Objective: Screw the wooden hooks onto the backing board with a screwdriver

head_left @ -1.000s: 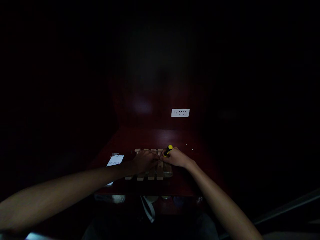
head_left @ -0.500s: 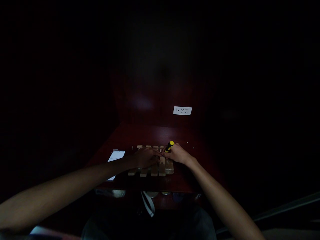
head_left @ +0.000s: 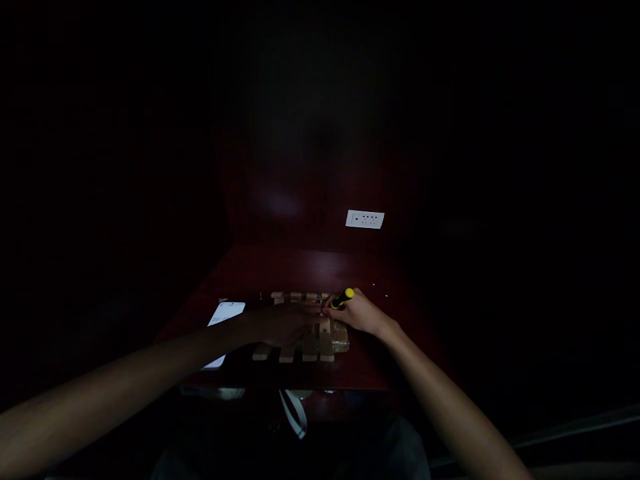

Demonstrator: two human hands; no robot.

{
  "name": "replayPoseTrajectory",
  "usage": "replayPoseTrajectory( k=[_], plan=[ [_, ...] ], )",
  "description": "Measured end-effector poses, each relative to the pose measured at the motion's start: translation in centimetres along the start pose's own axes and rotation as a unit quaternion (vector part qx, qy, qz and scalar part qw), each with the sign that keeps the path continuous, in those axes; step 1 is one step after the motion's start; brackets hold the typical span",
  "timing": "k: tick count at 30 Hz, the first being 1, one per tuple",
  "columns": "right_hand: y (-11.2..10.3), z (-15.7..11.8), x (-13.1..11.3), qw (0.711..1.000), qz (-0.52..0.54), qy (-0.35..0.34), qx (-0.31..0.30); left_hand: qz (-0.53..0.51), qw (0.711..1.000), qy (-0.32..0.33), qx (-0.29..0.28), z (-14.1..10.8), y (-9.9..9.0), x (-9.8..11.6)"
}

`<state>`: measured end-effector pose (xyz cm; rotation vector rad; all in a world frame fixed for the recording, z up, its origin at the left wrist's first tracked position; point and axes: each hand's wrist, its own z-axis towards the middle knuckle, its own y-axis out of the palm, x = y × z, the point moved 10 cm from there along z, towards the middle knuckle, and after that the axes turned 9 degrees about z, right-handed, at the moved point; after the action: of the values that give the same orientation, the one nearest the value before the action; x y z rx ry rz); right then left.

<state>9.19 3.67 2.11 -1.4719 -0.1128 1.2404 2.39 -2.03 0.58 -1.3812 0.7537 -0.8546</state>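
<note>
Right hand point(head_left: 364, 315) grips screwdriver point(head_left: 344, 298); left hand point(head_left: 286, 323), grip unclear, covers slats point(head_left: 327, 348) near counter's point(head_left: 300, 265) front edge. Apparent step: driving; next turn calls for steady bracing.

Behind the wooden slats point(head_left: 327, 348), a strip of bare tabletop point(head_left: 315, 268) ran back to the wall point(head_left: 300, 227) and left a way across, and more room lay beyond the right hand point(head_left: 361, 313), around two pale specks point(head_left: 387, 295). Over the slats, the left hand point(head_left: 290, 322) and the tilted yellow-and-black tool point(head_left: 343, 298) in the right hand's grip stood in the way, while the left forearm point(head_left: 185, 363), crossing above the phone point(head_left: 229, 311), barred the near left side.
</note>
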Motion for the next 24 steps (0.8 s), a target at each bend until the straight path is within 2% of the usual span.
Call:
replayPoseTrajectory(
  k=[3,7,18,24],
  plan=[
    [-0.2,-0.1,-0.1,1.0,0.012,0.002,0.009,0.011,1.0,0.0,0.02,0.1,0.2,-0.5],
    [-0.2,-0.1,0.0,0.999,0.031,0.013,0.006,0.01,0.999,0.007,0.046,0.0,-0.6,-0.2],
    [0.1,0.1,0.1,0.997,0.072,0.008,-0.006,-0.001,1.0,0.014,0.025,-0.1,0.1,-0.5],
    [-0.1,0.2,-0.5,0.999,0.015,0.024,-0.026,-0.005,0.999,0.022,0.034,0.0,-0.3,-0.2]
  ],
)
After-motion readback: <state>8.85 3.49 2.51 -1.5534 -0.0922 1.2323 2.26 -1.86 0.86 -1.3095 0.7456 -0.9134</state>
